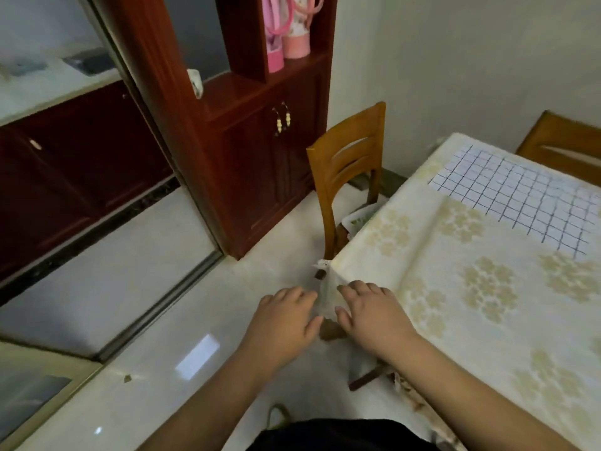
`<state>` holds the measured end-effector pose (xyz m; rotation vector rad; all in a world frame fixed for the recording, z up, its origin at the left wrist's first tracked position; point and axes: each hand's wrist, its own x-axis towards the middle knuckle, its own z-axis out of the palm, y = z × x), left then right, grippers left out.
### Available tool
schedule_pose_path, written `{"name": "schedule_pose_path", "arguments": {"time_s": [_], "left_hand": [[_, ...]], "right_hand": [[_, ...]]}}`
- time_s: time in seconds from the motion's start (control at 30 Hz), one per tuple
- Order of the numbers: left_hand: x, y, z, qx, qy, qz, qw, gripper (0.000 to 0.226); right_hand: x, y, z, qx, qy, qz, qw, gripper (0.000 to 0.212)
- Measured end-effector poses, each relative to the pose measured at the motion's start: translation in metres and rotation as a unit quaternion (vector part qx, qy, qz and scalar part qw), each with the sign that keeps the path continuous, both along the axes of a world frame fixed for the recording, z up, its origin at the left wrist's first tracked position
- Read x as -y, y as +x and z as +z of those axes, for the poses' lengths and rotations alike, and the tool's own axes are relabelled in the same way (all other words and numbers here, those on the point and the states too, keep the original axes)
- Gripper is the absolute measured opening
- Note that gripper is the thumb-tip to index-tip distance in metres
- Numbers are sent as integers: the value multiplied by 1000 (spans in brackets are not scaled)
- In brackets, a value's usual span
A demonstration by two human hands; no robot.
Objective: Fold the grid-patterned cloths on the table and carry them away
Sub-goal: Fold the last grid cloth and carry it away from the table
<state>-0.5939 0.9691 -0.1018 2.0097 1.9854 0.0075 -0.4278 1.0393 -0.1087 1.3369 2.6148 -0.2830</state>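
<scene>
Reaching toward the near corner of the table (374,242), I had both hands out with fingers spread and slack, holding nothing. My left hand (286,315) hung over the pale floor just off the corner; my right hand (370,312) lay over the draped edge of the cream tablecloth with faded gold flower clusters (487,284), and I could not tell whether it was touching. The white cloth with a dark blue grid (523,196) lay spread flat at the far side of the table, well apart from both hands and near the honey-coloured wooden chair (348,164). It looked thin, soft and light, likely to sag and slide on the smooth covering, so I judged pinching two adjacent corners the best hold.
</scene>
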Motion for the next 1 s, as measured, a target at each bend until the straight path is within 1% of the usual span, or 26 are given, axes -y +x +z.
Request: {"name": "schedule_pose_path", "arguments": {"time_s": [0.13,0.27,0.37,0.4,0.5,0.57,0.77,0.87,1.0], "left_hand": [[-41,-27,3,-12,10,-57,998,49],[-86,-20,3,0,38,-123,992,49],[-121,-3,2,2,52,-166,985,48],[-133,3,2,-1,52,-184,982,48],[-167,19,2,-20,47,-235,971,49],[-188,27,4,-35,43,-258,965,49],[-252,52,4,-38,52,-291,955,47],[-284,67,8,-27,56,-302,951,47],[-332,87,13,-13,74,-336,939,47]], "right_hand": [[-18,-6,6,0,15,-74,997,50],[-34,5,4,6,19,-141,990,52],[-50,18,4,-11,28,-197,980,70],[-55,25,2,-14,32,-213,976,72],[-73,46,-6,-16,25,-256,966,55],[-86,58,-11,-29,24,-283,958,50],[-128,79,-12,-40,36,-328,943,49],[-149,87,-7,-40,38,-347,936,49],[-181,98,-1,-38,53,-375,925,50]]}}
